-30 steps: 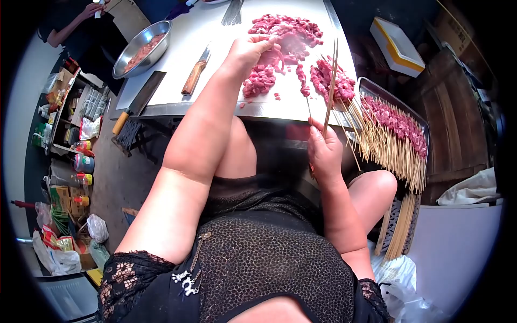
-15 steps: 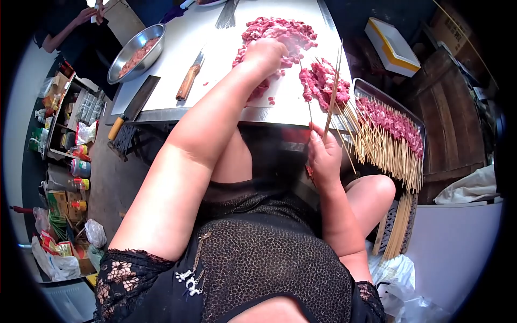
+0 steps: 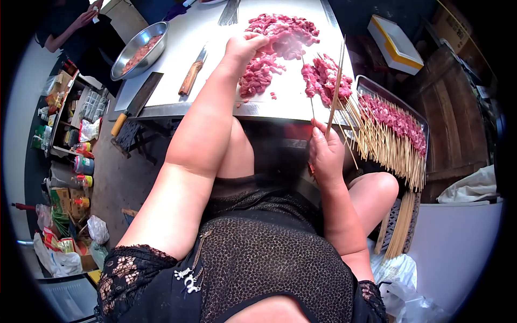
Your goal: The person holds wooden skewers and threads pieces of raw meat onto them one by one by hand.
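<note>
Left hand (image 3: 243, 48), drawn back from over the meat (image 3: 277, 24) to its left side on the table (image 3: 218, 40); fingers narrowed at the pile, a pinched piece not certain. Right hand (image 3: 327, 153), at the table's near edge: closed around skewers (image 3: 338, 86), one bearing meat. Tray (image 3: 390, 93), just beside the table's right edge: rows of meat sticks (image 3: 398, 126). Knife (image 3: 191, 77), cleaver (image 3: 142, 98) and bowl (image 3: 155, 55) of meat: table's left part.

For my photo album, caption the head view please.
Left hand at the raw meat, right hand gripping skewers, near a tray of loaded sticks.
</note>
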Demonstrator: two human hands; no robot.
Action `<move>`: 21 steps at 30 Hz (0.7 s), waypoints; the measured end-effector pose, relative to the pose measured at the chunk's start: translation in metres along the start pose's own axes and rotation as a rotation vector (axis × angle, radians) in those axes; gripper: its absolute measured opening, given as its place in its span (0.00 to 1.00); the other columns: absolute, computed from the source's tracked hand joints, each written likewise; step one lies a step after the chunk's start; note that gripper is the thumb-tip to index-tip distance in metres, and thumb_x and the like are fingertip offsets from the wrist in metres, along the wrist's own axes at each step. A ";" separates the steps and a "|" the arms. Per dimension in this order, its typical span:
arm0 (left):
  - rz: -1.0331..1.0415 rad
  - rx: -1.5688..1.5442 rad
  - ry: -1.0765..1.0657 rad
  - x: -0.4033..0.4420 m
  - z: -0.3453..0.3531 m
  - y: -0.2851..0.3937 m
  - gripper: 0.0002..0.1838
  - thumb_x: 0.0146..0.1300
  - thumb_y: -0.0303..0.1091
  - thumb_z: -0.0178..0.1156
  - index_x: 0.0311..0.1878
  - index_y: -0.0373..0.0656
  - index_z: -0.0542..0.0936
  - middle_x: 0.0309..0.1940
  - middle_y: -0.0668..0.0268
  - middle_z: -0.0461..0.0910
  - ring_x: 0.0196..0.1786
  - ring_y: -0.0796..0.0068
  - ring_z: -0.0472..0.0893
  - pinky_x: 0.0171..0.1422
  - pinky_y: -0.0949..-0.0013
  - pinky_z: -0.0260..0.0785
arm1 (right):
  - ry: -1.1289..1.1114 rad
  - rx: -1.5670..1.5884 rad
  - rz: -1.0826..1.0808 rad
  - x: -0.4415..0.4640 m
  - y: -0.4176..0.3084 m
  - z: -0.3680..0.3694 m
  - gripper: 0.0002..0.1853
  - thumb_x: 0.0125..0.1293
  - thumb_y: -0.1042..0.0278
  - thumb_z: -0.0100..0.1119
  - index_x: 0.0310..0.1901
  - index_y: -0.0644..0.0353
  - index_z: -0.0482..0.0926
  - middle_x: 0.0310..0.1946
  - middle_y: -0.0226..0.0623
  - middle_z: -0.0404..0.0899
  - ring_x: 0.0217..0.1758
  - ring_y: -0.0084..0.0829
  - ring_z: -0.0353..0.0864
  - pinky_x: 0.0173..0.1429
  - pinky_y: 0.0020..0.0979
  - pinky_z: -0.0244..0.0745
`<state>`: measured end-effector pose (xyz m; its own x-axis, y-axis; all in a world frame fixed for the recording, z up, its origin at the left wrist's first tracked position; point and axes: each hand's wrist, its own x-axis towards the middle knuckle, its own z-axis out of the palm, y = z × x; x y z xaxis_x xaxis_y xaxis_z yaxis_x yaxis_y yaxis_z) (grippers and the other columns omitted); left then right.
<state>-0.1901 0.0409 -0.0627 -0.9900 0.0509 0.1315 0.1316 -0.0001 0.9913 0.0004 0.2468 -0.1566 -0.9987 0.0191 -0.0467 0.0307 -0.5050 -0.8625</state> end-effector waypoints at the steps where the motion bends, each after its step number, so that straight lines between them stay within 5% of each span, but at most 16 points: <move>1: -0.054 -0.098 0.042 -0.003 -0.002 0.001 0.09 0.56 0.30 0.61 0.37 0.36 0.80 0.28 0.62 0.81 0.30 0.78 0.79 0.38 0.76 0.72 | -0.005 -0.007 0.001 0.000 0.000 0.000 0.13 0.68 0.72 0.50 0.52 0.62 0.75 0.21 0.16 0.65 0.19 0.08 0.58 0.21 0.12 0.52; 7: -0.022 -0.139 0.047 0.001 -0.014 -0.019 0.12 0.62 0.32 0.58 0.47 0.39 0.78 0.32 0.65 0.80 0.32 0.81 0.79 0.33 0.78 0.72 | 0.007 -0.040 -0.004 -0.001 0.002 0.003 0.12 0.68 0.72 0.50 0.52 0.61 0.75 0.20 0.17 0.66 0.18 0.08 0.57 0.20 0.12 0.52; 10: 0.167 0.642 0.156 0.003 -0.018 -0.017 0.12 0.62 0.33 0.58 0.48 0.42 0.80 0.28 0.70 0.81 0.27 0.85 0.77 0.31 0.78 0.71 | 0.029 -0.058 0.016 -0.003 0.001 0.006 0.12 0.68 0.72 0.50 0.52 0.61 0.75 0.20 0.17 0.66 0.18 0.07 0.57 0.20 0.11 0.52; 15: 0.096 0.583 0.196 0.003 -0.040 -0.014 0.10 0.58 0.30 0.61 0.43 0.39 0.81 0.28 0.69 0.81 0.26 0.83 0.76 0.32 0.78 0.70 | 0.018 -0.051 -0.002 0.000 0.004 0.006 0.12 0.68 0.72 0.50 0.51 0.62 0.75 0.20 0.17 0.65 0.18 0.08 0.57 0.20 0.12 0.52; 21: 0.006 0.729 -0.024 -0.007 -0.062 -0.012 0.10 0.56 0.31 0.64 0.40 0.36 0.81 0.30 0.66 0.82 0.32 0.81 0.78 0.38 0.76 0.71 | 0.019 -0.074 -0.017 0.003 0.002 0.010 0.12 0.68 0.73 0.50 0.51 0.62 0.75 0.20 0.17 0.64 0.18 0.08 0.57 0.20 0.12 0.52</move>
<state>-0.1874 -0.0213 -0.0753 -0.9889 0.0751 0.1279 0.1452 0.6644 0.7331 -0.0025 0.2368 -0.1532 -0.9982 0.0441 -0.0412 0.0177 -0.4391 -0.8983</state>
